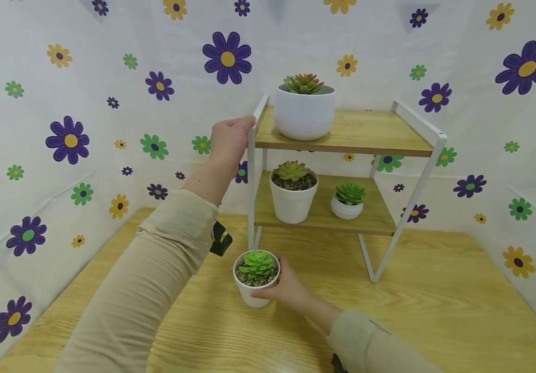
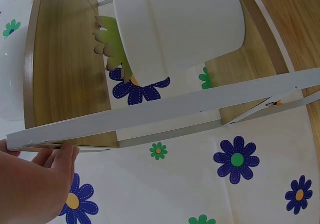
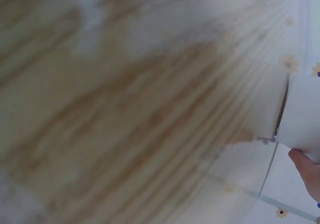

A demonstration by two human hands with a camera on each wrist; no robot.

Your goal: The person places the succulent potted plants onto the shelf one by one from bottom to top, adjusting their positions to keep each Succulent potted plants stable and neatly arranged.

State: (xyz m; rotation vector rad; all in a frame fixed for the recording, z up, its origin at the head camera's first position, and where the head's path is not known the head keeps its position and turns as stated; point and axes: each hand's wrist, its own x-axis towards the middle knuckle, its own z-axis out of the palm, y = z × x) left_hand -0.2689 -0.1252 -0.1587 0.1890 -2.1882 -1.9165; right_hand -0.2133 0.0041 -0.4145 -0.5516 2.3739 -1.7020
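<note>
My left hand (image 1: 231, 139) grips the upper left corner of a two-tier plant shelf (image 1: 365, 132) with a white metal frame and wooden boards. In the left wrist view the fingers (image 2: 62, 156) curl behind the frame bar. Below, my right hand (image 1: 288, 287) holds a small white pot with a bright green succulent (image 1: 257, 264) by its right side, at the shelf's front left leg. The right wrist view shows mostly tabletop, with part of the thumb (image 3: 304, 171) against the white pot (image 3: 302, 116) at its right edge. Whether the pot touches the table is unclear.
A wide white pot with a reddish succulent (image 1: 305, 111) stands on the top board. On the lower board are a white pot with a pale succulent (image 1: 294, 199) and a small round potted succulent (image 1: 347, 207). Flower-patterned cloth (image 1: 156, 31) surrounds the wooden table (image 1: 435, 316).
</note>
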